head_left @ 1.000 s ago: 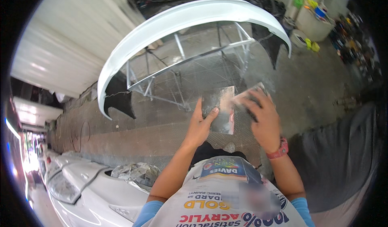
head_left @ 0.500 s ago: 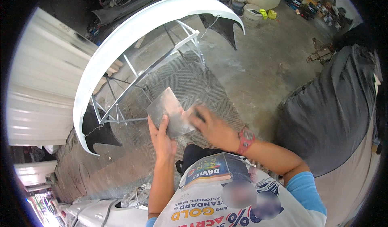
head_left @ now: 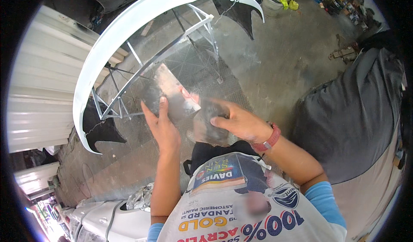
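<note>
**Two hands, two spreaders, above a white bumper**

One white bumper (head_left: pixel 129 39) arcs across the upper left of the frame, resting on a metal stand (head_left: pixel 172 61) whose pale bars show under it. Grey concrete floor (head_left: pixel 279 65) fills the upper middle. A dark cover (head_left: pixel 352 113) drapes over a bulky shape at the right edge. Along the lower left lies a white panel (head_left: pixel 99 218) with crumpled foil beside it. A pale bucket (head_left: pixel 273 3) stands at the top, right of the bumper's end, with yellow bits next to it.

Near the centre, the left hand (head_left: pixel 161 128) grips a flat metal spreader (head_left: pixel 174 93); its thumb presses on the blade's face and the fingers curl behind it. The blade tilts up toward the upper left and carries a reddish smear. Just to its right, the right hand (head_left: pixel 238 121) closes over a second spreader (head_left: pixel 206 123), fingers wrapped across the top and the thumb laid along the front. That blade looks grey and smudged. The two blades meet edge to face at the centre of the frame, slightly overlapping. A red wristband (head_left: pixel 269 141) sits on the right wrist.
</note>
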Available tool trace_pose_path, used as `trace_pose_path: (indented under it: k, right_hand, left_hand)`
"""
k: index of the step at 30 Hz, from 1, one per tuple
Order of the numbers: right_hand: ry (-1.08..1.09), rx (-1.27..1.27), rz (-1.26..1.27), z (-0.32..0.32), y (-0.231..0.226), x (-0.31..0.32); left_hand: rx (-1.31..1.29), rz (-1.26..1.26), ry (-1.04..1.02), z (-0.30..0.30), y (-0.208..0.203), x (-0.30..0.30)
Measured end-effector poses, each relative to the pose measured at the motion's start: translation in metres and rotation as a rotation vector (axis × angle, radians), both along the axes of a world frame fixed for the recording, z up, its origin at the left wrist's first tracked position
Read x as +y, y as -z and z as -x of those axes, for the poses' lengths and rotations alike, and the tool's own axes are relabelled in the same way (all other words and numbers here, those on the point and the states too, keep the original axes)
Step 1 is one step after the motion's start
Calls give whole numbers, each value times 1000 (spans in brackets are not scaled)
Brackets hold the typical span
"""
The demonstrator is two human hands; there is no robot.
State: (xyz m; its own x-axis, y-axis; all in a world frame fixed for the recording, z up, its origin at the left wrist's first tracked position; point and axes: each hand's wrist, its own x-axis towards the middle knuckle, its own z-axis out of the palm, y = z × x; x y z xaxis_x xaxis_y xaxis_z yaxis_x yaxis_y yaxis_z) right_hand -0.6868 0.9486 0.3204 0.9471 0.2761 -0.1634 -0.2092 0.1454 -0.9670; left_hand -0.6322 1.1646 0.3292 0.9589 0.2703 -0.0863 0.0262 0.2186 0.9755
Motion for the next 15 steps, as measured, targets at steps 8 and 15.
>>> trace_pose_path:
  k: [8, 15]
  right_hand:
    - [694, 13, -189, 22, 43, -133]
    - [985, -58, -415, 76, 43, -202]
  left_hand:
    - [175, 259, 106, 14, 19, 51]
    - [325, 229, 11, 33, 47, 101]
